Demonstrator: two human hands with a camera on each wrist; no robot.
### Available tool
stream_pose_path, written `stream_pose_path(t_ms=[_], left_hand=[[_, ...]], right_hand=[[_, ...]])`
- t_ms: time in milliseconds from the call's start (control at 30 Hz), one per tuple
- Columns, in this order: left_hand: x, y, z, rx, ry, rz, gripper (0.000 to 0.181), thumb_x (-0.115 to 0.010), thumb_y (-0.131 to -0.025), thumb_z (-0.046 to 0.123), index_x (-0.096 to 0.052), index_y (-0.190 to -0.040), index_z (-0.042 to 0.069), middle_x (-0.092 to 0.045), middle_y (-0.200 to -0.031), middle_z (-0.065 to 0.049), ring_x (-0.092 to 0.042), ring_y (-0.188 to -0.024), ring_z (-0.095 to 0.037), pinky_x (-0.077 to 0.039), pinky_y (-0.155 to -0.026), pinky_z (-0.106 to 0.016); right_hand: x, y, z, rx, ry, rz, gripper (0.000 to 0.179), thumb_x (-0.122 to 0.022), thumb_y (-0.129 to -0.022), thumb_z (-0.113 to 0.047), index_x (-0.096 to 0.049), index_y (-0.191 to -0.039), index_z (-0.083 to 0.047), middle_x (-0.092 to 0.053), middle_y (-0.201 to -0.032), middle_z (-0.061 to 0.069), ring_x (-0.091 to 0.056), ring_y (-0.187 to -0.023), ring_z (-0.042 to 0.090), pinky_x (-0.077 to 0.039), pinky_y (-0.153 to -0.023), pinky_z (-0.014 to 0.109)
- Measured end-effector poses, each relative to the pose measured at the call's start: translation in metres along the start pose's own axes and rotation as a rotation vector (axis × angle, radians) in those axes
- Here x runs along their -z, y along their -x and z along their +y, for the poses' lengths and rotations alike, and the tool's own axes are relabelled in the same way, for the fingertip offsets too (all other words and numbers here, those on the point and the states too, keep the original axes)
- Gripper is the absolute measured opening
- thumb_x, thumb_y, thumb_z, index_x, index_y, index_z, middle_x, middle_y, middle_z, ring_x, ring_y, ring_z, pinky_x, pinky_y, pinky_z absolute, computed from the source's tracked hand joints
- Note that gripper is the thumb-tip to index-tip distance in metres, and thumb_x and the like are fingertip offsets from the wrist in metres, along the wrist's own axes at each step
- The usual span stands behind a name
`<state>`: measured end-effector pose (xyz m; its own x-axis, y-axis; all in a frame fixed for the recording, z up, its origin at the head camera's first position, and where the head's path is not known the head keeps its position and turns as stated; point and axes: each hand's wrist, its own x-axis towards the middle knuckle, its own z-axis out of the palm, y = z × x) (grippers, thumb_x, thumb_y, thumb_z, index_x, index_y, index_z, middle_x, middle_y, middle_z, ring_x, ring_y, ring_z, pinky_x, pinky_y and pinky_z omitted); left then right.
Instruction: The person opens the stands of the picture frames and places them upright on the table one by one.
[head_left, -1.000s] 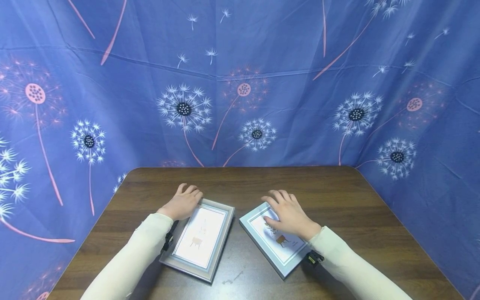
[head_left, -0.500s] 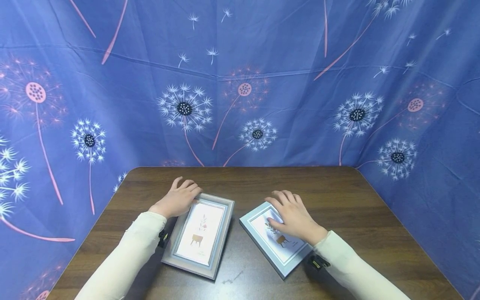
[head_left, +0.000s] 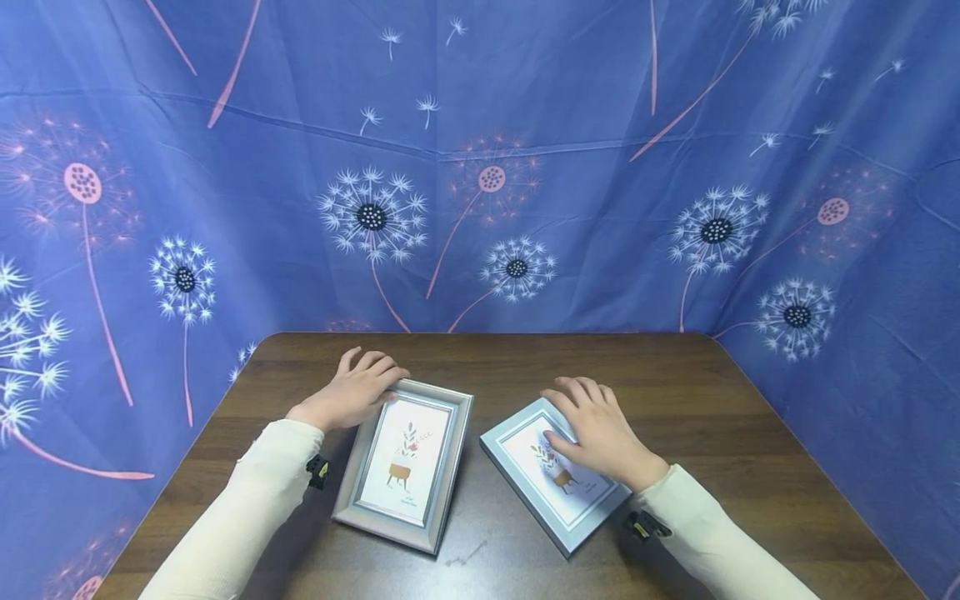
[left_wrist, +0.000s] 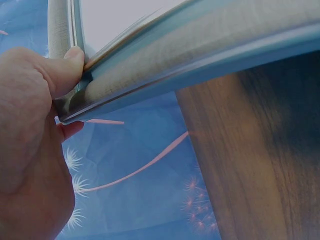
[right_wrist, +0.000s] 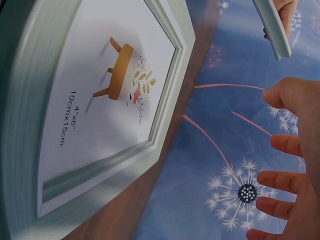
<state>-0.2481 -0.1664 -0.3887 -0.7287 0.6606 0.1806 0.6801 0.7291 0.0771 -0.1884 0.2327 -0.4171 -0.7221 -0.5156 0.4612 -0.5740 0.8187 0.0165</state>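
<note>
My left hand [head_left: 348, 396] pinches the top left corner of a silver-grey picture frame [head_left: 408, 462]. In the left wrist view the thumb [left_wrist: 70, 70] lies on its front and a fingertip shows behind the edge. That picture frame tilts, far end raised, its printed plant in a pot facing me. Over a pale blue picture frame [head_left: 583, 493] hangs my right hand [head_left: 600, 429], fingers spread and loosely bent, gripping nothing. The right wrist view has these fingers apart from the blue frame [right_wrist: 107, 192], which lies picture side up, turned at an angle.
Both frames are on a brown wooden table [head_left: 480, 367]. Behind it and at the sides hangs a blue curtain [head_left: 600, 208] printed with dandelions. A dark wrist camera [head_left: 318, 472] sits at the left wrist, another wrist camera [head_left: 647, 525] at the right.
My left hand has risen a little and moved left, tipping up the far end of the silver-grey frame. My right hand has drifted slightly right above the blue frame, which stays put.
</note>
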Motion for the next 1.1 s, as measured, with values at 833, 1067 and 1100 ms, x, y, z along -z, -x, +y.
stream_pose_path(t_ms=[833, 1067, 1100], left_hand=[[0.028, -0.002, 0.002, -0.023, 0.066, 0.049, 0.027, -0.059, -0.099, 0.017, -0.060, -0.126, 0.018, -0.055, -0.109, 0.000, -0.042, -0.124, -0.034, -0.013, -0.108, -0.065], [0.035, -0.002, 0.004, -0.069, 0.044, 0.099, 0.027, -0.064, -0.095, 0.017, -0.064, -0.122, 0.017, -0.059, -0.106, -0.001, -0.046, -0.119, -0.032, -0.018, -0.105, -0.062], [0.037, -0.002, 0.004, -0.074, 0.044, 0.102, 0.027, -0.065, -0.094, 0.017, -0.065, -0.122, 0.017, -0.059, -0.105, 0.000, -0.046, -0.118, -0.032, -0.018, -0.104, -0.062]], right_hand=[[0.001, 0.001, 0.004, -0.001, -0.028, 0.076, 0.052, -0.073, -0.081, -0.036, -0.062, -0.127, -0.011, -0.055, -0.130, 0.018, -0.048, -0.119, 0.040, -0.036, -0.093, 0.062], [0.001, -0.001, 0.005, 0.011, -0.035, 0.085, 0.053, -0.072, -0.082, -0.035, -0.061, -0.127, -0.011, -0.055, -0.130, 0.018, -0.048, -0.119, 0.041, -0.036, -0.093, 0.061], [0.001, -0.001, 0.005, 0.013, -0.037, 0.087, 0.053, -0.072, -0.082, -0.035, -0.061, -0.127, -0.011, -0.054, -0.130, 0.018, -0.048, -0.119, 0.041, -0.036, -0.093, 0.061]])
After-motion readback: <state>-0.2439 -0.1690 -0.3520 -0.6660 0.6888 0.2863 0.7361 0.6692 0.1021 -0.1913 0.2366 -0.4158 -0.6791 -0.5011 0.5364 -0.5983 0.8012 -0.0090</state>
